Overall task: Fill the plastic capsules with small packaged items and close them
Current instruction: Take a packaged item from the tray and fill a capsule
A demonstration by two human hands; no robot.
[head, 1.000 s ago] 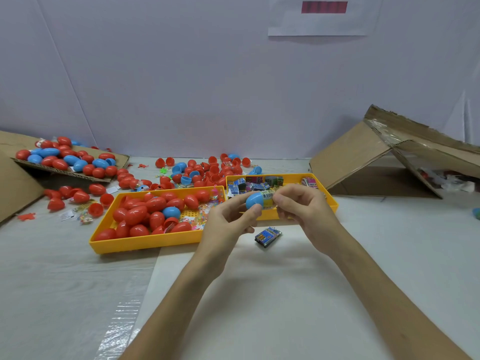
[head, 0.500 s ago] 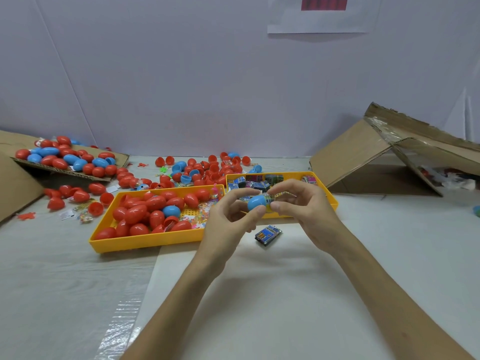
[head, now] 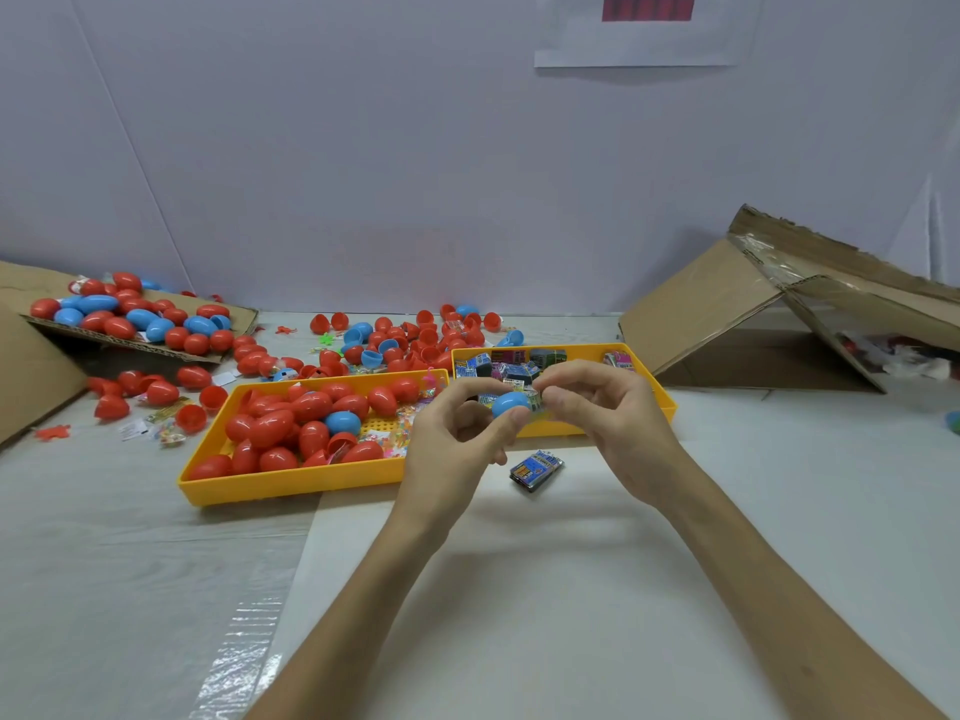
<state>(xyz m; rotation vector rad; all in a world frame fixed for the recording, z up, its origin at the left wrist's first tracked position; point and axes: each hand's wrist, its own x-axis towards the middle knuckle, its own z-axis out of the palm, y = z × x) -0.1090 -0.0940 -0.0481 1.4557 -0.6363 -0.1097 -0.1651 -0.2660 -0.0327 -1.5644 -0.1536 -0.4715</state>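
Above the table, in front of the right yellow tray (head: 667,407): left hand (head: 457,444) pinches a blue capsule half (head: 510,404) between thumb and fingertips; right hand (head: 597,407) pinches a small packet (head: 535,399) at its open mouth — the filling step, by my reading. Next: seat the packet fully, then fetch a matching half to close.

1. A pale bluish-white wall (head: 363,174) fills the upper half of the frame, with faint slanted seams crossing it at the left.
2. A white paper sheet (head: 644,44) bearing a dark red strip (head: 648,8) hangs at top centre-right.
3. Below, a light grey table surface (head: 104,589) spans the frame; a white sheet (head: 571,589) covers its lower middle, with a crinkled clear film strip (head: 234,662) at lower left.
4. A brown cardboard box (head: 727,314) lies open at the right, and another cardboard piece (head: 26,371) sits at far left.
5. The light is soft and even.
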